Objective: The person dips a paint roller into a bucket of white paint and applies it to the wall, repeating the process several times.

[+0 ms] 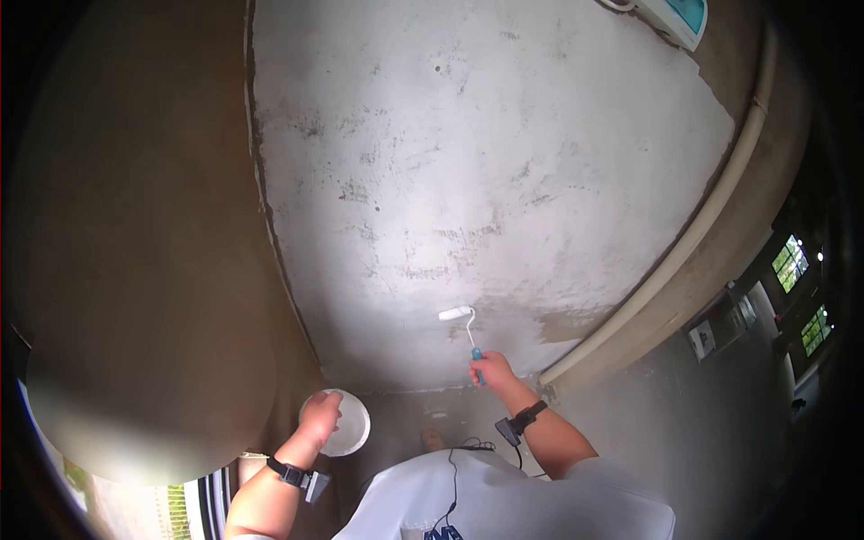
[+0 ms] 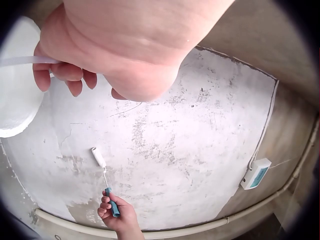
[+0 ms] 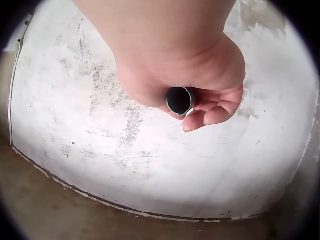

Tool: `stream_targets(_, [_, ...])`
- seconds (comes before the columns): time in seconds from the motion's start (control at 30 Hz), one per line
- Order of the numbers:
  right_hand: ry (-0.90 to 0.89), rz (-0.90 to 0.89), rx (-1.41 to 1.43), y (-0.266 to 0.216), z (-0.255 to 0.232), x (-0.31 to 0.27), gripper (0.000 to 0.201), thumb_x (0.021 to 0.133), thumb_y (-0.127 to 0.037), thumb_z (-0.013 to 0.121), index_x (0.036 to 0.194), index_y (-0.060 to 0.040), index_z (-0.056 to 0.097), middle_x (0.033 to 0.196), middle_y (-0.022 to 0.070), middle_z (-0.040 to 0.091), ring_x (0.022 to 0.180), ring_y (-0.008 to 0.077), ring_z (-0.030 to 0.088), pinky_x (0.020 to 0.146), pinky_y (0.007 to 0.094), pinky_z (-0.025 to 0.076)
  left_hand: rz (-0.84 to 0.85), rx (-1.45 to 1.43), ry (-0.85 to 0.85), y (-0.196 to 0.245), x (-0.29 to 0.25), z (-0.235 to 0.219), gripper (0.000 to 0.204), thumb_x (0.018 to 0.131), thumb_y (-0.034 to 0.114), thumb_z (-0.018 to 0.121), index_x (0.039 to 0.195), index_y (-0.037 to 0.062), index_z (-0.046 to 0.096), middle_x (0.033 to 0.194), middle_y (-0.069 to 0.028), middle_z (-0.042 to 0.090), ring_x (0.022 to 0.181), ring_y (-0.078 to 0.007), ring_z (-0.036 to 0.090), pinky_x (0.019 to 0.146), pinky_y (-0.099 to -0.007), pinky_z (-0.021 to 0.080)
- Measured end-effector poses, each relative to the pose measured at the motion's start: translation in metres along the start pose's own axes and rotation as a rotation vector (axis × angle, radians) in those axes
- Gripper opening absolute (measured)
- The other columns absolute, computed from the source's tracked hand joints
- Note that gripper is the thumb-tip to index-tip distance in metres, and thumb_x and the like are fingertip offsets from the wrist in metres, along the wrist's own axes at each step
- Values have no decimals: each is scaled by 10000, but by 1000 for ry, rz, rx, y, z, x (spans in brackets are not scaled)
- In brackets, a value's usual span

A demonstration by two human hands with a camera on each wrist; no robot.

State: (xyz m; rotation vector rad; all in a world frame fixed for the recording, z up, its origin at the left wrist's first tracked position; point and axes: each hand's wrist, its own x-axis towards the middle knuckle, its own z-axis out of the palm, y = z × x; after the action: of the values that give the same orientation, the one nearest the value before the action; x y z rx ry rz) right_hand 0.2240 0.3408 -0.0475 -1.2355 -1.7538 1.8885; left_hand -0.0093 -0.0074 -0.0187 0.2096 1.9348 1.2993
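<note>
The right hand (image 1: pixel 493 369) grips the blue handle of a small paint roller (image 1: pixel 455 313), whose white sleeve lies at the lower part of a patchy white wall (image 1: pixel 432 180). In the right wrist view the fingers of the right hand (image 3: pixel 200 85) curl round the handle, seen from its hollow end (image 3: pixel 179 100); the roller's sleeve is hidden there. The left hand (image 1: pixel 320 416) holds a white bucket (image 1: pixel 358 423) at lower left. In the left wrist view the fingers of the left hand (image 2: pixel 65 65) curl round the bucket's pale handle strap (image 2: pixel 20 61).
A pale pipe (image 1: pixel 711 211) curves along the wall's right side. A white and teal box (image 1: pixel 682 20) is fixed at the upper right. Brown bare wall (image 1: pixel 135 198) stands on the left, grey floor (image 1: pixel 630 423) lies at lower right, and a cable hangs over the person's shirt.
</note>
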Motion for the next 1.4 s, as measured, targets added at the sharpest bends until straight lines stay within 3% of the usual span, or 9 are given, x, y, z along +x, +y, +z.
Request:
stream_targets(0.13, [137, -112, -314, -8, 5, -11, 178, 866, -170, 639, 883, 7, 645, 682, 77, 635, 572, 154, 607, 505, 318, 471, 2, -27, -10, -3, 2, -1, 458, 917, 387, 557, 1131, -17, 589, 933, -137, 624, 846, -227, 616, 661, -373, 538])
stream_targets(0.2, [193, -250, -489, 0, -1, -13, 282, 846, -227, 617, 975, 19, 666, 730, 162, 678, 645, 279, 663, 616, 401, 529, -47, -29, -13, 3, -1, -2, 409, 923, 325, 555, 1170, 3, 611, 966, -118, 606, 889, -228, 587, 697, -397, 546])
stream_targets(0.3, [423, -501, -694, -9, 2, -39, 277, 850, -244, 641, 928, 21, 659, 759, 169, 683, 683, 319, 668, 647, 412, 521, -29, -28, -8, -1, 2, -2, 434, 922, 353, 557, 1160, -8, 600, 965, -131, 618, 880, -234, 604, 686, -391, 541])
stream_targets(0.5, [493, -266, -665, -31, -16, -51, 322, 851, -306, 632, 947, -2, 681, 900, 235, 692, 893, 415, 663, 793, 470, 516, -61, -54, -9, 2, 1, -1, 407, 923, 312, 566, 1163, -13, 614, 1003, -112, 612, 904, -216, 604, 672, -389, 552])
stream_targets(0.63, [536, -294, -704, -32, -36, -42, 309, 840, -269, 656, 910, 31, 671, 843, 231, 683, 827, 396, 668, 748, 445, 515, -50, -85, -18, -1, 6, -1, 423, 924, 315, 565, 1195, -8, 599, 1024, -112, 609, 914, -216, 599, 680, -395, 555])
stream_targets(1.03, [124, -356, -683, -57, 16, -56, 314, 905, -323, 643, 976, -17, 647, 798, 198, 663, 783, 378, 655, 727, 451, 509, -65, -107, 16, -2, 4, 0, 463, 909, 337, 557, 1188, -32, 576, 1036, -134, 629, 912, -231, 617, 679, -398, 551])
stream_targets(1.13, [65, -507, -738, -54, 25, -39, 308, 910, -330, 644, 973, -29, 647, 784, 190, 654, 758, 361, 647, 706, 441, 502, -53, -70, 7, -7, 11, -3, 452, 908, 332, 557, 1181, -27, 581, 1035, -129, 629, 909, -228, 620, 666, -393, 555])
stream_targets(1.2, [21, -536, -736, -56, 30, -32, 278, 911, -308, 654, 935, -31, 658, 769, 135, 645, 710, 272, 616, 687, 389, 496, -56, -101, 3, -6, 11, -4, 439, 908, 331, 556, 1176, -15, 586, 1026, -125, 626, 903, -223, 620, 650, -391, 556])
stream_targets(1.4, [53, -333, -631, -57, 29, -21, 283, 906, -296, 652, 898, -14, 667, 704, 117, 633, 663, 231, 611, 645, 385, 483, -73, -129, 13, -7, 13, -7, 396, 904, 311, 564, 1147, 1, 596, 969, -109, 607, 866, -203, 612, 614, -396, 547])
